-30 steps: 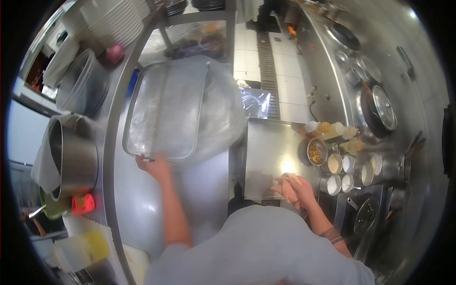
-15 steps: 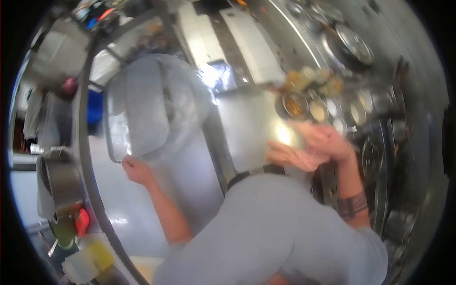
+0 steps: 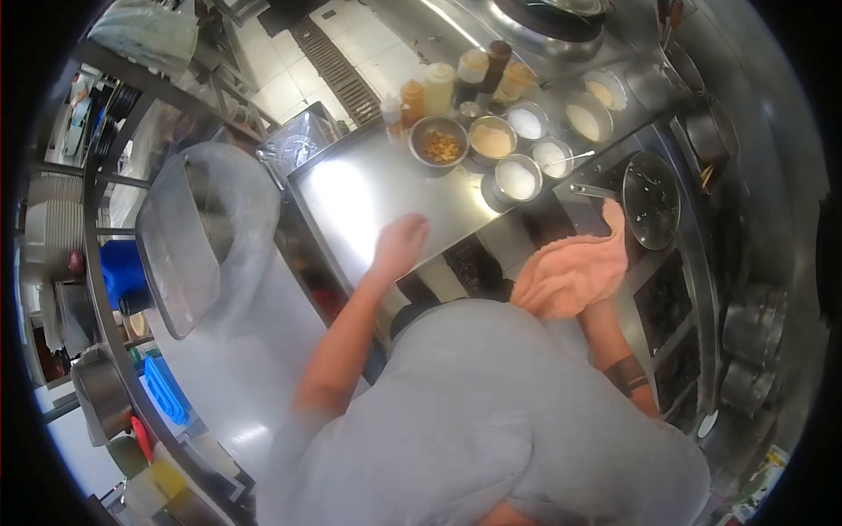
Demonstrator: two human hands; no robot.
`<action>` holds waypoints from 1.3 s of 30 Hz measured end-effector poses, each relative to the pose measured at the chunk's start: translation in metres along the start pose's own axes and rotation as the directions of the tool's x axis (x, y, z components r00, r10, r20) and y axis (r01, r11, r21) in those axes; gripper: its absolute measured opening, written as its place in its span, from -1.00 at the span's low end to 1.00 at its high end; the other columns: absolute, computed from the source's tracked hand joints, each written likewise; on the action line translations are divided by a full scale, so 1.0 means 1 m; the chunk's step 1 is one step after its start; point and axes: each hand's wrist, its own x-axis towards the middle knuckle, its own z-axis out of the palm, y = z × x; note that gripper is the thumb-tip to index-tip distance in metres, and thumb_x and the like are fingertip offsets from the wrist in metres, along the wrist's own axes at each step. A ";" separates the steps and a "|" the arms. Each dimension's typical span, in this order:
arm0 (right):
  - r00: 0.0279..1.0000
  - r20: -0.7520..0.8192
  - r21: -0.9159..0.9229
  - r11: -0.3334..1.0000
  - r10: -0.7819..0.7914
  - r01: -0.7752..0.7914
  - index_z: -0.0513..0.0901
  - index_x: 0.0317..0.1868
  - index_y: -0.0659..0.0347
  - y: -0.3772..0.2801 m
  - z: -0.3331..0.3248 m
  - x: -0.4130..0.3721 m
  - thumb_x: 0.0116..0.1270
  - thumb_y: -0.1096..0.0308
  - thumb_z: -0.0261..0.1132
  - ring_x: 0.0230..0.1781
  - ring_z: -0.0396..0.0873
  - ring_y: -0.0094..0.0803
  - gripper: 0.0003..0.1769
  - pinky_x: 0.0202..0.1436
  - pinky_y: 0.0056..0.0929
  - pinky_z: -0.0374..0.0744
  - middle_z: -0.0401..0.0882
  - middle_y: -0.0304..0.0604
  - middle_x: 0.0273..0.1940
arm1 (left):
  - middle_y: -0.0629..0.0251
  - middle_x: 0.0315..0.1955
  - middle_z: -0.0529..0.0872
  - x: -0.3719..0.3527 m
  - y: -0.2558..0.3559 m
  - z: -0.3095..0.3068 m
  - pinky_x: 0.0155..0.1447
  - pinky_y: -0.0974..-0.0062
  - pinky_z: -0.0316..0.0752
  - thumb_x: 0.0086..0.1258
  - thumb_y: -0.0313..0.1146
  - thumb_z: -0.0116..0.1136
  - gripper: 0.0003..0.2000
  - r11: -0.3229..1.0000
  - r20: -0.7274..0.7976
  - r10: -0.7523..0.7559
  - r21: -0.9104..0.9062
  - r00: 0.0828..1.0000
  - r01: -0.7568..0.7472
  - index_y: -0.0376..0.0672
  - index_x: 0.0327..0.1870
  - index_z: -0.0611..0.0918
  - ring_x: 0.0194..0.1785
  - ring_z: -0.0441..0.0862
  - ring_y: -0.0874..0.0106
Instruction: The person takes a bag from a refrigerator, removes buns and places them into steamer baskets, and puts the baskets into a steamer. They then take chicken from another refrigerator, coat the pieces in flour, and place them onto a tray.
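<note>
My left hand (image 3: 403, 246), slightly blurred, is above the near edge of a shiny steel work surface (image 3: 338, 206); its fingers are loosely bent with nothing visible in them. An orange cloth (image 3: 570, 273) covers my right hand, which holds it, so its fingers are hidden. One corner of the cloth reaches up to the handle (image 3: 593, 190) of a dark frying pan (image 3: 652, 202) on the stove. Beyond my hands stand a steel bowl of brown pieces (image 3: 438, 142), a bowl of tan powder (image 3: 493, 140) and several bowls of white contents (image 3: 517, 179).
Squeeze bottles (image 3: 438, 88) stand behind the bowls. At left, a large metal tray (image 3: 180, 250) leans by a plastic-covered round shape (image 3: 250, 188). A blue container (image 3: 123, 272) and stacked plates (image 3: 48, 223) are on the left shelves. Pots (image 3: 752, 324) are at right.
My left hand has let go of the large tray's edge and moved right to the steel surface. My right hand, with the cloth, has moved toward the pan. The view has shifted.
</note>
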 end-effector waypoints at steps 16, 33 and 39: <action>0.924 0.377 -0.773 -0.529 0.059 0.349 0.64 0.10 0.07 -0.101 -0.090 -0.029 0.34 0.18 0.45 0.04 0.62 -0.17 -0.62 0.04 -0.14 0.63 0.54 -0.12 0.28 | -0.02 -0.36 0.72 0.103 0.016 0.178 -0.24 0.29 0.74 0.32 -0.45 0.21 -0.76 0.915 -0.202 -0.351 -0.282 0.914 0.289 -0.55 -0.22 0.67 -0.32 0.76 0.24; 0.494 0.229 -0.905 -0.003 0.839 0.425 0.62 0.02 0.20 0.174 0.042 0.123 0.55 0.14 0.20 -0.06 0.65 -0.35 -0.70 -0.03 -0.27 0.63 0.65 -0.19 -0.08 | 0.11 -0.37 0.73 -0.365 -0.065 -0.030 -0.27 0.31 0.77 0.32 -0.44 0.22 -0.87 0.683 -0.663 -0.730 -0.708 0.164 0.178 -0.34 -0.28 0.62 -0.35 0.78 0.31; 0.268 0.089 -0.709 0.250 0.959 -0.659 0.62 0.01 0.24 0.270 0.106 0.072 0.68 -0.01 0.11 -0.20 0.70 -0.27 -0.57 -0.19 -0.20 0.67 0.69 -0.11 -0.12 | -0.27 0.33 0.54 -0.428 -0.070 -0.044 0.55 0.09 0.34 0.41 0.08 0.39 -0.29 0.669 -0.883 -0.455 -0.251 0.118 0.700 -0.47 0.26 0.54 0.45 0.45 -0.10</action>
